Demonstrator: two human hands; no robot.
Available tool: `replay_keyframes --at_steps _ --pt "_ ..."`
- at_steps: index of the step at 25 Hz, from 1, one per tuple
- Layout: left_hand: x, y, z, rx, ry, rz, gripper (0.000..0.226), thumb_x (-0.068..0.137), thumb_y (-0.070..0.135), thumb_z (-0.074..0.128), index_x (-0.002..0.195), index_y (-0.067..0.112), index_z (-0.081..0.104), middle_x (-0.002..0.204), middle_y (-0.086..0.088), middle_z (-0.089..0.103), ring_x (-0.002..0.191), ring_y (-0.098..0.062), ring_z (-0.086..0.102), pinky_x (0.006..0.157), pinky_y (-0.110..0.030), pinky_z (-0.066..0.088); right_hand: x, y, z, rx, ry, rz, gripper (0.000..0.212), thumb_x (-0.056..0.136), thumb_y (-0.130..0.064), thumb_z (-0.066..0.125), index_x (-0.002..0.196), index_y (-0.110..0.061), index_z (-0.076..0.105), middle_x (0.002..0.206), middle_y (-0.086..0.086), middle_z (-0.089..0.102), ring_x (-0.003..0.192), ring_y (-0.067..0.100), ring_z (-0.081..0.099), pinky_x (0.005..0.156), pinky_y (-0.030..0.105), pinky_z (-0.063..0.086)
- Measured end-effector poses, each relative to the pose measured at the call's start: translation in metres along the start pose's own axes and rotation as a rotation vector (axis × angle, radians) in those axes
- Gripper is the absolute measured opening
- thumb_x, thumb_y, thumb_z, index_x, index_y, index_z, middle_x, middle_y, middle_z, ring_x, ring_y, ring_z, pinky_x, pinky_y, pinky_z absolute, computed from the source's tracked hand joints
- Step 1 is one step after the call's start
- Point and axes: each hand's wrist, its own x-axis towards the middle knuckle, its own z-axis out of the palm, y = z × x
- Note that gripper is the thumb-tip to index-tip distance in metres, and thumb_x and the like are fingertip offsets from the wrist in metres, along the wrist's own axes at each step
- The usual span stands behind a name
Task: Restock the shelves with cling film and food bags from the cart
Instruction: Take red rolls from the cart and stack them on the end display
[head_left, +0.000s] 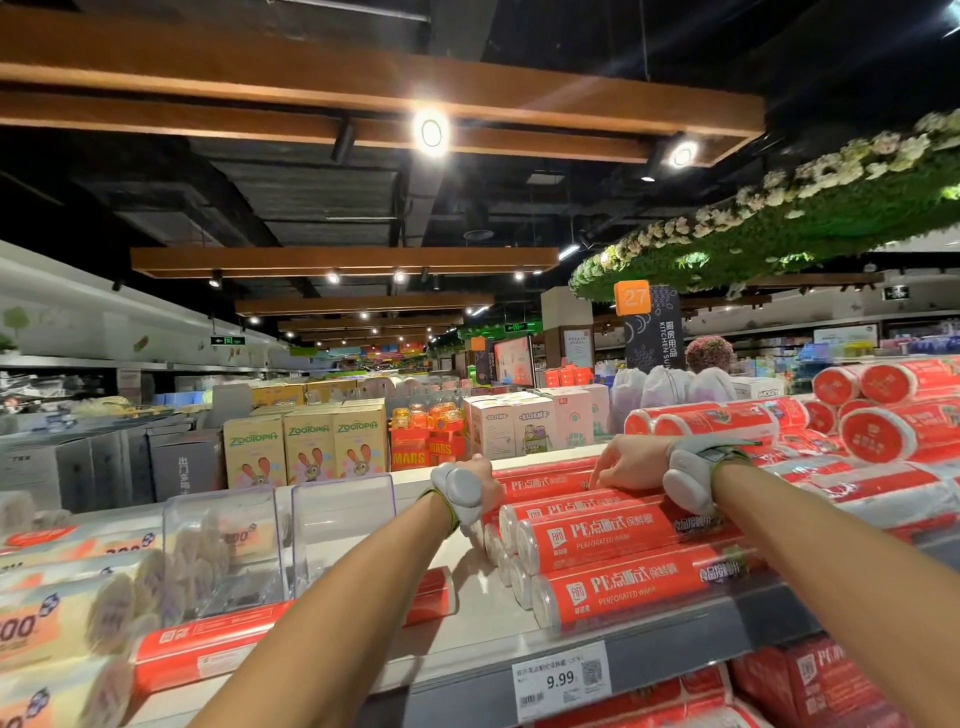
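Several red cling film rolls (628, 540) lie stacked on their sides on the top shelf (488, 613). My left hand (480, 475) reaches over the stack's left end, its fingers curled behind the rolls and mostly hidden. My right hand (626, 462) rests on top of the upper rolls with its fingers curled down onto a roll at the back. Both wrists wear grey devices. A single red roll (208, 647) lies at the shelf's front left. Pale yellow food bag rolls (57, 618) fill the left end.
Clear plastic dividers (332, 525) stand between the bag rolls and the cling film. More red rolls (893, 415) pile up at the right. A 9.99 price tag (561, 678) hangs on the shelf edge. Boxed goods (306, 447) stand beyond the shelf.
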Motion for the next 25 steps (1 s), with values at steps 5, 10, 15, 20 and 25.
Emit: replay_keyframes --at_steps 5,10,15,20,25 --pt "-0.013 0.007 -0.009 -0.192 0.076 0.044 0.029 0.099 0.016 0.049 0.122 0.000 0.057 0.112 -0.012 0.061 0.092 -0.024 0.060 0.060 -0.024 0.047 0.002 0.001 -0.002 -0.012 0.113 -0.011 0.023 0.093 -0.030 0.056 0.113 -0.031 0.068 0.120 -0.007 0.065 0.103 0.010 0.059 0.094 0.026 0.048" --pt "-0.022 0.000 -0.030 -0.453 0.091 -0.011 0.025 0.099 0.017 0.050 0.114 -0.001 0.057 0.119 -0.019 0.065 0.102 -0.033 0.065 0.085 -0.038 0.054 0.001 -0.008 -0.005 -0.125 0.255 -0.042 0.045 0.097 -0.031 0.054 0.141 -0.026 0.044 0.144 -0.001 0.047 0.128 0.018 0.043 0.107 0.034 0.034" --pt "-0.034 -0.012 -0.034 -0.631 0.083 -0.065 0.015 0.099 0.010 0.047 0.086 0.004 0.051 0.095 -0.020 0.067 0.080 -0.031 0.066 0.085 -0.045 0.058 -0.006 -0.014 -0.013 -0.052 0.177 -0.075 0.036 0.102 -0.035 0.045 0.137 -0.029 0.050 0.141 0.002 0.051 0.124 0.020 0.048 0.105 0.035 0.039" --pt "-0.055 -0.008 -0.015 -0.702 -0.035 -0.087 0.001 0.092 0.000 0.055 0.091 -0.001 0.054 0.100 -0.026 0.069 0.083 -0.034 0.068 0.089 -0.051 0.056 -0.011 -0.002 -0.006 0.016 0.098 -0.017 0.032 0.103 -0.032 0.042 0.124 -0.020 0.063 0.117 0.001 0.066 0.106 0.020 0.062 0.097 0.035 0.048" --pt "-0.063 -0.001 -0.005 -0.686 -0.035 -0.047 0.028 0.096 0.014 0.060 0.109 -0.011 0.063 0.092 -0.015 0.067 0.065 -0.021 0.066 0.084 -0.042 0.057 -0.003 0.009 0.005 -0.013 0.102 0.007 0.029 0.099 -0.028 0.047 0.121 -0.023 0.066 0.114 -0.004 0.066 0.105 0.014 0.060 0.099 0.031 0.045"
